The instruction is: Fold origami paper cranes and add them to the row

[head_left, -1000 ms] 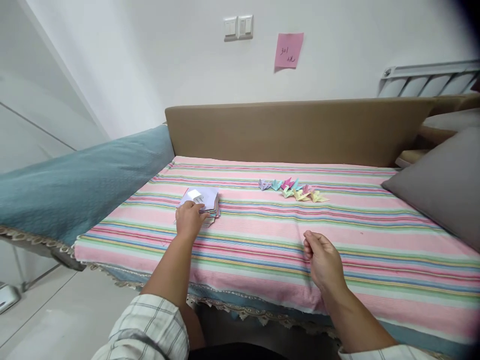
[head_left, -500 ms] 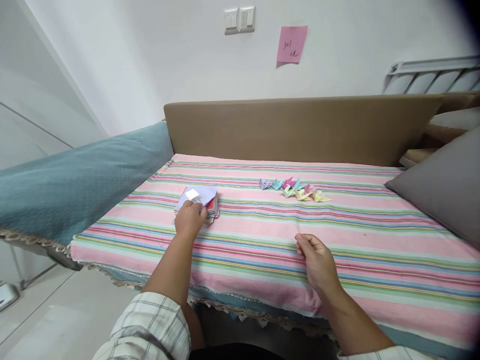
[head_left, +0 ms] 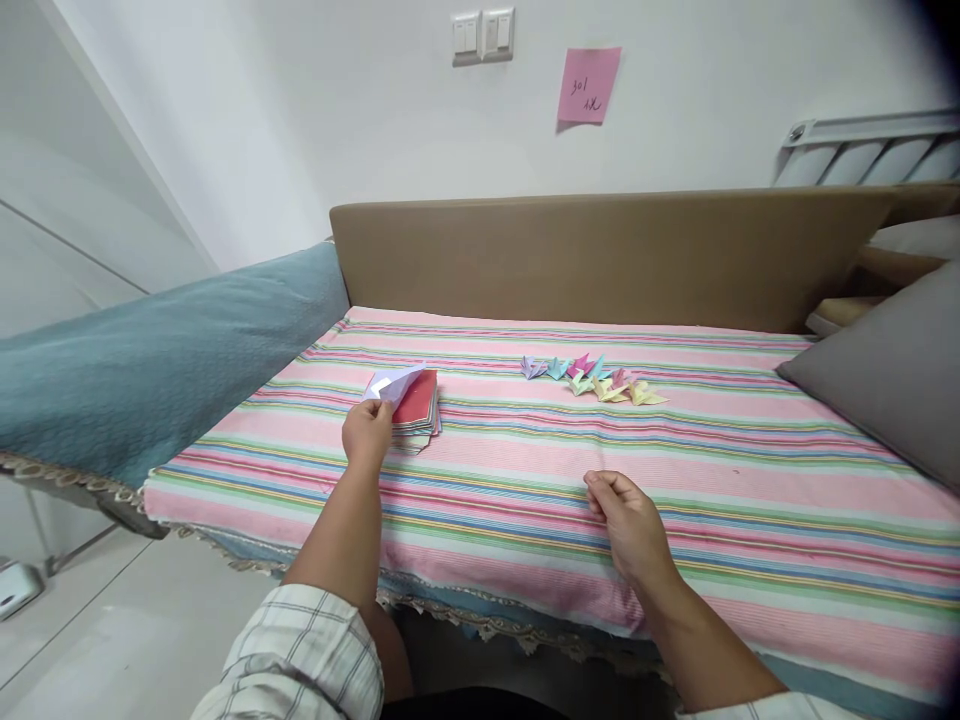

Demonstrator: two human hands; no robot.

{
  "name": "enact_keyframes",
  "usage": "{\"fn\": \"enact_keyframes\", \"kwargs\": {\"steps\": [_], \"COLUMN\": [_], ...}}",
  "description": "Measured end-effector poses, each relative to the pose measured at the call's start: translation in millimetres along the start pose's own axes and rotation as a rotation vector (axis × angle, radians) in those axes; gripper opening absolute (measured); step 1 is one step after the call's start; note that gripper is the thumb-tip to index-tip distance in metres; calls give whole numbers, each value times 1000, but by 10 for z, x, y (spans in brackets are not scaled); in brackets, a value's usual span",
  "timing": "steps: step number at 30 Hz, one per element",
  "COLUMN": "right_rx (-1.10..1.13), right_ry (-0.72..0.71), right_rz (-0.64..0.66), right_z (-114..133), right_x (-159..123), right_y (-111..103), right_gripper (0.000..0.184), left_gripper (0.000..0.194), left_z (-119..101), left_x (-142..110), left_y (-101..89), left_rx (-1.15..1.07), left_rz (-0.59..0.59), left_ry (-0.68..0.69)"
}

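My left hand (head_left: 367,432) pinches the near edge of a lilac paper sheet (head_left: 403,383), which has a small white patch on it. The sheet is bent and raised over a stack of coloured square paper (head_left: 416,405), whose red top sheet shows on the right. My right hand (head_left: 628,520) hovers over the striped cloth, thumb and forefinger pressed together, and nothing shows between them. Beyond it, several folded paper cranes (head_left: 581,385) in lilac, blue, pink, green and yellow lie grouped on the cloth.
A striped cloth (head_left: 510,460) covers the seat. A brown backrest (head_left: 585,260) stands behind it, a blue-covered armrest (head_left: 187,340) at the left, a grey cushion (head_left: 892,370) at the right. A pink note (head_left: 589,87) hangs on the wall near light switches (head_left: 483,37).
My left hand has shifted slightly left and lifted the lilac sheet's right side off the stack, baring more of the red paper. My right hand has barely moved.
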State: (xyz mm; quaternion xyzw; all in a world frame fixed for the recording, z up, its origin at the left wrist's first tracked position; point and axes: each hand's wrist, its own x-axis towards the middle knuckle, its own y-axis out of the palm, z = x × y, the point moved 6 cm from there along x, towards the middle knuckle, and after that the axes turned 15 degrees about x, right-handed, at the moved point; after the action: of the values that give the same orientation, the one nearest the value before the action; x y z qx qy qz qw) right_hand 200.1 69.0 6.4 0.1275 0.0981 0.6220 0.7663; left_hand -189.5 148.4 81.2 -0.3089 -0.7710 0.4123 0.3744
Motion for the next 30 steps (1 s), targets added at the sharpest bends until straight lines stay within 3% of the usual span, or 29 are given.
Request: {"fn": "enact_keyframes", "kwargs": {"steps": [4,13,18,27,30], "right_rx": [-7,-23,-34,-33,-20], "right_ry": [1,-9,9,9,5], "right_rz": [10,14,15,26,24], "right_z": [-15,-23,-1,-1,3], "right_x": [-3,11,-8,-20,-21], "right_y": [14,16,4,22,27], "right_gripper": [32,33,33,33,33], "left_gripper": [29,16,18,10,16], "left_z": [-88,-390,-384,-337,-308], "left_x": [-49,-242,-249,-294,-277], "left_y": [15,-7,29,36,48], "left_rx": [8,201,238,264,265], "left_rz": [9,-103,-27,-92,-93], "left_ry": [35,266,318,321,311]}}
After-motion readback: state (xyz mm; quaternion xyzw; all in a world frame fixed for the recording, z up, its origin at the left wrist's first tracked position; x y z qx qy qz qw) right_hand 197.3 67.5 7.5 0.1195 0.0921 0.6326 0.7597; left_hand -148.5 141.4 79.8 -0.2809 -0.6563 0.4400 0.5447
